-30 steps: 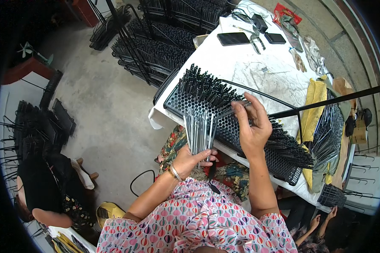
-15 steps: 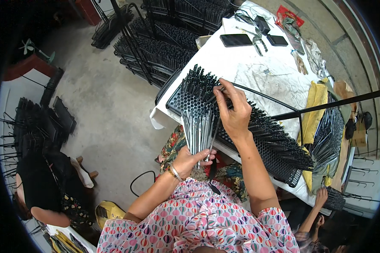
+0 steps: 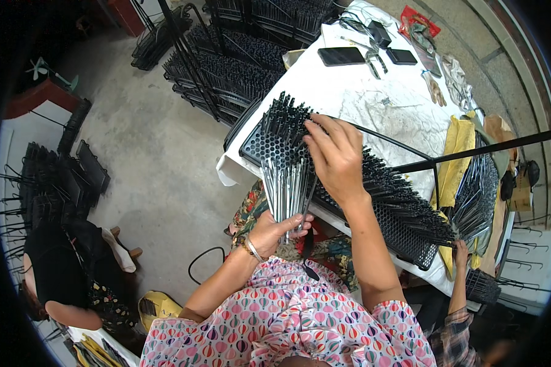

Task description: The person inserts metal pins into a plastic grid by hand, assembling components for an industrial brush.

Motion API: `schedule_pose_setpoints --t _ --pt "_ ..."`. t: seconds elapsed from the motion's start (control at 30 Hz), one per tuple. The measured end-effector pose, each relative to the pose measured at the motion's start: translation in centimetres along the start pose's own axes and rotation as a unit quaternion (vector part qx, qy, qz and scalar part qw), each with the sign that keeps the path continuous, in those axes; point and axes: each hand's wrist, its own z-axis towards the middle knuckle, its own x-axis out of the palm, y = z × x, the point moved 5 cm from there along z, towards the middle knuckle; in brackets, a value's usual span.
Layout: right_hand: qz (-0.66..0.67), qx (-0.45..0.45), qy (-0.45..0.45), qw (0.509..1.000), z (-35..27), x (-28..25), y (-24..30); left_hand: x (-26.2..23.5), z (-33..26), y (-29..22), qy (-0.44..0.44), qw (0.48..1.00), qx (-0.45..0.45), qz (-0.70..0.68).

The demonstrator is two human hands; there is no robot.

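My left hand [image 3: 274, 229] grips a fanned bundle of thin grey metal rods [image 3: 286, 186] by their lower ends, held upright below the table edge. My right hand [image 3: 335, 156] reaches over a long black perforated tray [image 3: 269, 147] that lies on the white table [image 3: 373, 101]; its fingertips pinch a rod at the tray's left end. Most of the tray bristles with dark rods [image 3: 398, 196] standing in its holes.
Two dark phones [image 3: 341, 55], pliers and gloves lie at the table's far side, a yellow cloth [image 3: 456, 159] to the right. Racks of filled black trays [image 3: 226, 67] stand on the concrete floor. Another person sits at lower left [image 3: 61, 275]; someone's hand [image 3: 460, 251] reaches in at right.
My right hand has moved left along the tray, from its middle toward the left end. The left hand keeps the bundle in about the same place.
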Motion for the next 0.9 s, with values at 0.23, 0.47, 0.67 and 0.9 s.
schedule_pose_setpoints --t 0.23,0.47,0.67,0.9 --pt "0.178 -0.039 0.232 0.955 -5.6 -3.5 2.2 0.1 -0.4 -0.6 -0.020 0.999 -0.006 -0.025" --pt "0.122 -0.102 0.222 0.962 -10.5 -2.9 3.5 -0.2 0.0 -0.7 -0.051 0.998 0.011 0.031" --pt "0.105 -0.147 0.160 0.970 -11.6 -2.6 3.3 -0.2 -0.2 -0.6 -0.062 0.998 0.002 0.032" --pt "0.156 -0.123 0.076 0.977 -8.8 -4.3 2.8 0.3 -0.4 -0.7 -0.037 0.998 0.002 0.045"
